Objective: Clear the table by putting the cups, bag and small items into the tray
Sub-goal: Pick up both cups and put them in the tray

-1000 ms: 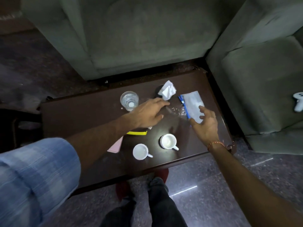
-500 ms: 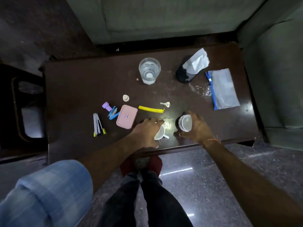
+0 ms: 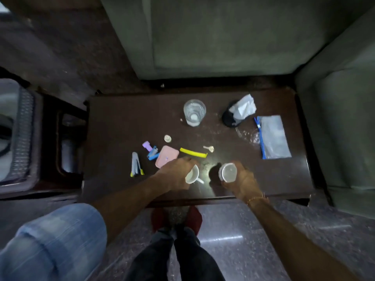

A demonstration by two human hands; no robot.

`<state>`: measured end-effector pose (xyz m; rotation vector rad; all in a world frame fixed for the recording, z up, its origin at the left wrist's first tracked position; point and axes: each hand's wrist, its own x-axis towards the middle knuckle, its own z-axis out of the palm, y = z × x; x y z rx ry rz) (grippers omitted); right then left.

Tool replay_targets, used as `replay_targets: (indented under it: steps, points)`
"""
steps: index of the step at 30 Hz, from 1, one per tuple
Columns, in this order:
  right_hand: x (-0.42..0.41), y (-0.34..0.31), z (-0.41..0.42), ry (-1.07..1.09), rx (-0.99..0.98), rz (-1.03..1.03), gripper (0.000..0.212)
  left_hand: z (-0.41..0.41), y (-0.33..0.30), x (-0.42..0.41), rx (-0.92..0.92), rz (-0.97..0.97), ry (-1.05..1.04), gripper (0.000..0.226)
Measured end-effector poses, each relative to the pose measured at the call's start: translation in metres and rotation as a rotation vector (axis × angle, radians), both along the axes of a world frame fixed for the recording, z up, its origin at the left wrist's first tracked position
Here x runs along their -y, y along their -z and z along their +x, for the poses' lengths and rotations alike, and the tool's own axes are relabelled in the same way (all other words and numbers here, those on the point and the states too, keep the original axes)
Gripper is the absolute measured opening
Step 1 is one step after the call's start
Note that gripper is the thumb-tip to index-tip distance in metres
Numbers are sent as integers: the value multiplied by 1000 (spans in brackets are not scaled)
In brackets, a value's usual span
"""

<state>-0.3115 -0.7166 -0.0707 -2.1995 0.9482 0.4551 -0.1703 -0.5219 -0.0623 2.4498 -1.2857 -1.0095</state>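
Note:
My left hand (image 3: 175, 175) grips a white cup (image 3: 192, 175) with a handle, tilted, at the near edge of the dark table (image 3: 125, 118). My right hand (image 3: 241, 180) holds a second white cup (image 3: 227, 172), lifted a little off the table. A clear zip bag (image 3: 274, 136) with a blue seal lies at the right. A drinking glass (image 3: 194, 112) stands at the back. Small items lie in the middle: a pink case (image 3: 166, 156), a yellow strip (image 3: 192, 153), a small key (image 3: 209, 148), blue and purple clips (image 3: 151, 152), a white cap (image 3: 167, 138), a grey tool (image 3: 135, 164).
A crumpled tissue (image 3: 243, 107) rests on a dark object (image 3: 229, 119) at the back right. A grey woven tray (image 3: 18, 136) sits on a low stand to the left. Green sofas border the table at the back and right. My legs stand at the table's near edge.
Both hands pulled back from the far side of the table to the two white cups and closed on them. The right cup has risen off the table; the left one has tilted.

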Motion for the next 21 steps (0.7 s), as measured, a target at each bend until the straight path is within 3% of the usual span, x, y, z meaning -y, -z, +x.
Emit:
replay_targets:
  steps: [4,10,21]
  points:
    - [-29,-56,14,-59,4,7,69,20,-63,-37,101,0,3,50]
    - [-102,-127,67,-260,45,-4,73,49,-132,-120,36,-11,-150,57]
    - [-304,-177,187,-497,137,-60,69,97,-185,-349,104,-62,-358,50]
